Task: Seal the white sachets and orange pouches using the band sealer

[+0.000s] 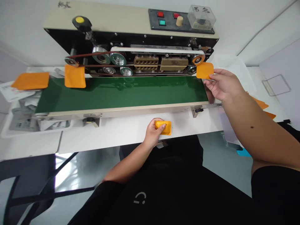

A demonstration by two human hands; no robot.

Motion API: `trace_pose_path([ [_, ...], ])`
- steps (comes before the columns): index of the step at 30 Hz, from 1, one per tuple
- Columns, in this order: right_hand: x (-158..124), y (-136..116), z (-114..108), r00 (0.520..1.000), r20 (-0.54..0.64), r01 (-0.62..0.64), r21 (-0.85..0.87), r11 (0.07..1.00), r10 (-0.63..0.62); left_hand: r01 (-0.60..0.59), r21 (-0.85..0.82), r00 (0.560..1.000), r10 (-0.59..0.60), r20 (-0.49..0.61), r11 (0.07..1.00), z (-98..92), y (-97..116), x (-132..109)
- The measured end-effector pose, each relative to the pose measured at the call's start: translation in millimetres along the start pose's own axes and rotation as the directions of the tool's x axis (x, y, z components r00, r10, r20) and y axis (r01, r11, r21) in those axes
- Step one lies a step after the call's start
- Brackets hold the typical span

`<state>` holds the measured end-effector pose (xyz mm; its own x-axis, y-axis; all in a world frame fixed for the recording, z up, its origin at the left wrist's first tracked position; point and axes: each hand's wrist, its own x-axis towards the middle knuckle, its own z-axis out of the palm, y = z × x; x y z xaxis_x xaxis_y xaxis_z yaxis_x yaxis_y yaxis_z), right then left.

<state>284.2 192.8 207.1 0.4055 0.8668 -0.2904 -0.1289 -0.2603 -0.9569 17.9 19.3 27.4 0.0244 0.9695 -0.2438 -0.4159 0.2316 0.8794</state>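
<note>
My right hand pinches a flat orange pouch at the right end of a band sealing machine. The pouch's upper left edge meets the rollers there. Lower down, near the table's front edge, my left hand is closed around another, yellow-orange pouch, thumb on top. One orange pouch hangs at the machine's left end, over the green conveyor belt. Farther left, an orange pouch lies on a heap of packets.
A white bin of grey and white packets stands left of the belt. More orange pouches are partly hidden behind my right forearm. Knobs stick out below the belt's front edge, above the white table.
</note>
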Motion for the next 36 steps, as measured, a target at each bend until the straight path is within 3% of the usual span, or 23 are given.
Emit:
trace_pose_path([
  [5, 4, 1, 2, 0.997, 0.072, 0.008, -0.105, 0.994, 0.0, 0.002, 0.008, 1.0, -0.002, 0.005, 1.0, -1.1, -1, 1],
  [8, -4, 4, -4, 0.997, 0.046, 0.062, -0.135, 0.989, -0.057, 0.005, 0.01, 1.0, -0.006, 0.01, 1.0, -0.6, -2, 1],
  [14, -74, 33, -23, 0.935, 0.082, 0.352, -0.111, 0.929, -0.344, 0.006, -0.024, 1.0, -0.005, 0.003, 1.0, 5.4, 3, 0],
  [18, -123, 82, -34, 0.903, 0.238, 0.392, -0.115, 0.913, -0.358, 0.046, -0.079, 0.999, -0.047, -0.014, 0.996, 14.4, 7, 0],
  [23, -149, 137, -36, 0.908, 0.389, 0.227, -0.142, 0.964, -0.156, 0.062, -0.119, 0.998, -0.058, 0.037, 0.991, 29.6, 11, 1],
  [30, -152, 151, -36, 0.893, 0.445, -0.065, -0.034, 0.997, 0.073, -0.059, -0.036, 0.986, 0.064, 0.157, 0.998, 44.4, 21, -5],
  [33, -146, 151, -44, 0.835, 0.519, -0.237, 0.042, 0.971, 0.182, -0.172, 0.025, 0.965, 0.163, 0.204, 0.985, 44.0, 28, -7],
  [36, -143, 150, -52, 0.722, 0.628, -0.377, 0.003, 0.926, 0.292, -0.332, 0.091, 0.892, 0.281, 0.353, 0.939, 38.9, 36, -5],
])
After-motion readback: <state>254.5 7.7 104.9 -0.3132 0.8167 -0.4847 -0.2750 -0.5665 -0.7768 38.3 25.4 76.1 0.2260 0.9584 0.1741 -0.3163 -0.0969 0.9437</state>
